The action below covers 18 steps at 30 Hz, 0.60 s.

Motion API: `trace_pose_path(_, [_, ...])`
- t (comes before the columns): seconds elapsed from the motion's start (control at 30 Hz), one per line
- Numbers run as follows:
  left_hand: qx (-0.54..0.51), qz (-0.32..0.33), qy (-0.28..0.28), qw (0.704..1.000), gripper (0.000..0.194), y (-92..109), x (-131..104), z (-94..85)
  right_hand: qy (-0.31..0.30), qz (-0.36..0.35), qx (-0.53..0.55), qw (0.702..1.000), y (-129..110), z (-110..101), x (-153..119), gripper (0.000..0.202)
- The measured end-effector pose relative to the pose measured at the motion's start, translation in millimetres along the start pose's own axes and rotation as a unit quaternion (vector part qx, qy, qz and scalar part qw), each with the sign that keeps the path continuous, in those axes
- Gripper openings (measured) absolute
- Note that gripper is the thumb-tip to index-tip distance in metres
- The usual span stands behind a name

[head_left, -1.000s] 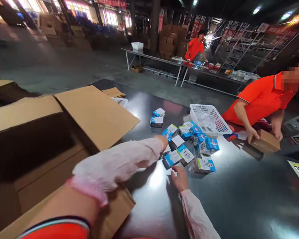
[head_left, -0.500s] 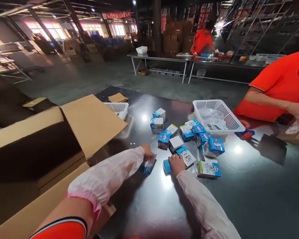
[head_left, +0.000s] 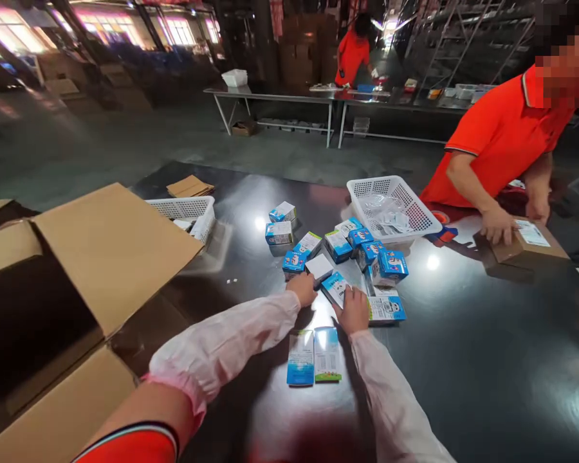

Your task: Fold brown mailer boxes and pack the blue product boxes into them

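Note:
Several small blue and white boxes (head_left: 357, 247) lie in a loose pile mid-table. My left hand (head_left: 302, 289) reaches the near edge of a white-topped box (head_left: 319, 265); its fingers are curled and I cannot tell whether they grip. My right hand (head_left: 354, 310) lies on a flat blue and white box (head_left: 334, 286), fingers over its near end. Two more boxes (head_left: 313, 355) lie flat side by side on the dark table (head_left: 463, 360), just in front of both wrists. Both arms wear pale pink sleeve covers.
A large open cardboard carton (head_left: 110, 251) fills the left. Behind the pile stands a white basket (head_left: 415, 212) with clear bags; another basket (head_left: 183, 207) and flat cardboard (head_left: 190, 186) sit far left. A co-worker in orange handles a brown box (head_left: 528, 243) at right.
Both hands set two boxes down flat near me, then moved forward to the pile. The co-worker's brown box now shows a label on top.

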State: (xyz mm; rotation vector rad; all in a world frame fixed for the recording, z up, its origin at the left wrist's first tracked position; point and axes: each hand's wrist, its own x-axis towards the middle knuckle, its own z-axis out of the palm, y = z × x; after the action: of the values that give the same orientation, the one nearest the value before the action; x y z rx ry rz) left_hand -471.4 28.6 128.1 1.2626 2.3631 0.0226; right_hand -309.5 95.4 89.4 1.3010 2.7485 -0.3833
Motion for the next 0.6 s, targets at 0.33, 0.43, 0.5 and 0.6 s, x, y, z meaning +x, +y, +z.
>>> trace_pose_path(0.33, [0.076,0.048,0.084,0.992,0.063,4,57,-3.4,0.050,0.050,0.110,0.991,30,-24,-46,0.074])
trace_pose_path(0.43, [0.055,0.095,0.061,0.992,0.058,0,53,-8.5,0.023,0.118,0.293,0.949,65,-16,-93,0.084])
trace_pose_path(0.5, [0.033,0.098,0.042,0.994,0.061,0,48,-18.0,-0.002,0.171,0.415,0.893,87,-1,-114,0.090])
trace_pose_path(0.6, [-0.001,0.064,0.023,0.998,0.059,-2,40,-39.8,-0.022,0.228,0.560,0.796,111,24,-127,0.088])
